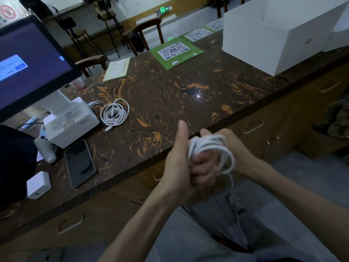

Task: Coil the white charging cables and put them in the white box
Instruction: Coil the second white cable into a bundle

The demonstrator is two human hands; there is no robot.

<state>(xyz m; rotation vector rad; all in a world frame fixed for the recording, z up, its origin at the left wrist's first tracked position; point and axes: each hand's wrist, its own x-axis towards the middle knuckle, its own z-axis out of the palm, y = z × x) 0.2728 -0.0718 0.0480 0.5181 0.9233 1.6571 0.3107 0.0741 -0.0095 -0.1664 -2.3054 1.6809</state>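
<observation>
Across the frame runs a long dark-brown counter with orange marbled swirls (pixel 160 95), its front edge slanting from lower left to upper right above wooden drawers with metal handles. At the far right end stands the large open-topped white cardboard box (pixel 283 38), well apart from both hands. On the left a dark-framed monitor with a purple screen (pixel 32 61) rises on a white stand, and a white printer-like unit (pixel 71 121) sits at its foot. A green square mat printed with a QR code (pixel 175 53) lies on the far side of the counter.

Near the counter's front edge, the left hand (pixel 177 161) and right hand (pixel 232 150) meet together, both closed around a bundle of white charging cable loops (pixel 207 150). The left thumb points up; loops hang over the right hand's fingers, and a blurred strand trails below towards the grey trousers.

A black smartphone (pixel 80 163) lies face up by the left edge. Just beside the printer-like unit rests a second coiled white charging cable (pixel 115 113), flat on the counter, well left of the hands. A small white power adapter (pixel 38 185) sits near the phone.
</observation>
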